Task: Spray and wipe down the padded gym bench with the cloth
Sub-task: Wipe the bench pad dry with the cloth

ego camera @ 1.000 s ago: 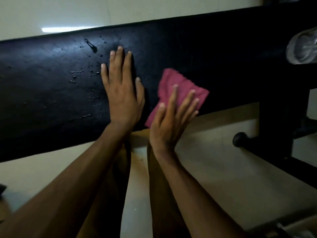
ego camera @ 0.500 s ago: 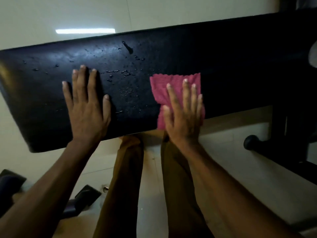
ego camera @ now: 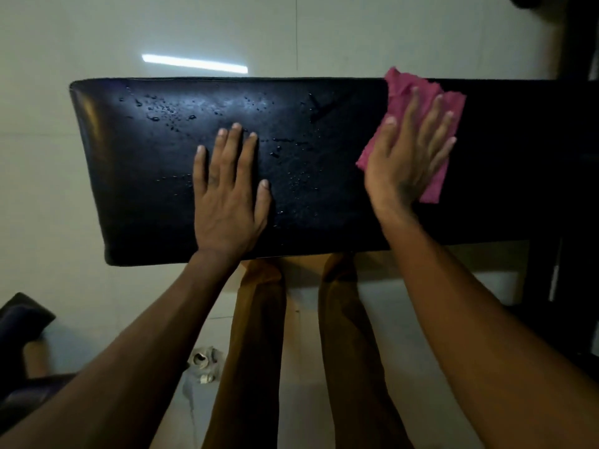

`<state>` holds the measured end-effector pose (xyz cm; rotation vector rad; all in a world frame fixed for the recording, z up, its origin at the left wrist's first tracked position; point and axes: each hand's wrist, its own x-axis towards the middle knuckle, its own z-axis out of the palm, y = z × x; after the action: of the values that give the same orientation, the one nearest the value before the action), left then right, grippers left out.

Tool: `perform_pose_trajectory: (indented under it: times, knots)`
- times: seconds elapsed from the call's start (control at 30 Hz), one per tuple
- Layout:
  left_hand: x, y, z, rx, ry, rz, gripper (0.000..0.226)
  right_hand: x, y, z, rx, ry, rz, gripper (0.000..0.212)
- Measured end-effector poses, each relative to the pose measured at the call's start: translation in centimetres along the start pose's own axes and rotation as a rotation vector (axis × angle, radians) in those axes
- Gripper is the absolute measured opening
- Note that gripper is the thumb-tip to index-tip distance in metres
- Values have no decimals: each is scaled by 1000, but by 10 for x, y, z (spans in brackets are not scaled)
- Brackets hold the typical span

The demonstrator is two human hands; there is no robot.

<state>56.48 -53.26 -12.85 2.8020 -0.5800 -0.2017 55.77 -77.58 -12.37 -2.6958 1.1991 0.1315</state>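
Note:
The black padded bench [ego camera: 146, 189] runs across the view, its left end rounded and its right part in shadow. Spray droplets dot its top from the left part to the middle. My left hand [ego camera: 227, 196] lies flat on the pad near the middle, fingers straight and spread. To the right, my right hand [ego camera: 405, 157] presses a pink cloth [ego camera: 408, 85] flat against the pad with straight fingers. The cloth reaches the bench's far edge and shows around the hand. No spray bottle is in view.
A pale tiled floor [ego camera: 64, 43] surrounds the bench, with a light reflection beyond the far edge. Dark machine framing [ego camera: 577, 157] stands at the right. My legs in brown trousers [ego camera: 256, 351] stand below the bench. A dark padded object [ego camera: 22, 319] and a small crumpled item [ego camera: 204, 358] lie lower left.
My right hand has slid the pink cloth from the pad's near edge up and to the right, to the far edge. My left hand stays flat on the pad. The view has shifted left.

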Motion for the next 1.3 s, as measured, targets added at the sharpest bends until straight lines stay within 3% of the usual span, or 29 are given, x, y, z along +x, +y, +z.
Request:
perform_pose_trajectory:
  times: [0.03, 0.13, 0.17, 0.2, 0.3, 0.33, 0.47, 0.53, 0.63, 0.7, 0.77, 0.9, 1.03, 1.3]
  knots:
    - [0, 0, 0, -4, 4, 1, 63, -5, -18, 3, -21, -2, -14, 60]
    - [-2, 0, -1, -33, 22, 10, 62, -16, -36, 2, -111, -144, -546, 58]
    - [-2, 0, -1, -46, 27, 8, 62, -8, -32, -1, -110, -172, -644, 58]
    - [-1, 0, -2, -60, 29, 3, 62, 1, -28, -3, -91, -158, -623, 57]
    - [-1, -1, -2, -100, 46, -7, 61, 8, -45, 4, 8, -16, -171, 57]
    - [-1, -1, -3, -121, 62, -5, 60, -2, -64, 9, 10, -13, -131, 58]
    - [-2, -2, -7, -326, 126, -62, 54, -52, -108, 16, 30, -203, -622, 57]
    - [-1, 1, -13, -444, 170, -169, 52, -53, -108, 13, 94, -281, -700, 55]
    - [1, 4, -24, -503, 256, -322, 50, -38, -95, -11, 409, -372, -638, 48]
    - [5, 10, -31, -420, 261, -321, 50, -20, -69, -27, 512, -216, -503, 43]
    - [15, 27, -33, -291, 230, -200, 52, 3, -31, -33, 440, -75, -357, 43]
    - [61, 70, -14, -127, 52, 46, 71, 20, 21, -18, 77, -146, -395, 53]
    - [86, 59, 8, 18, -69, -150, 86, 16, 22, -6, -25, -72, -435, 55]
    - [23, 5, -6, 66, -6, -462, 71, 10, 13, -6, 0, -71, -395, 60]
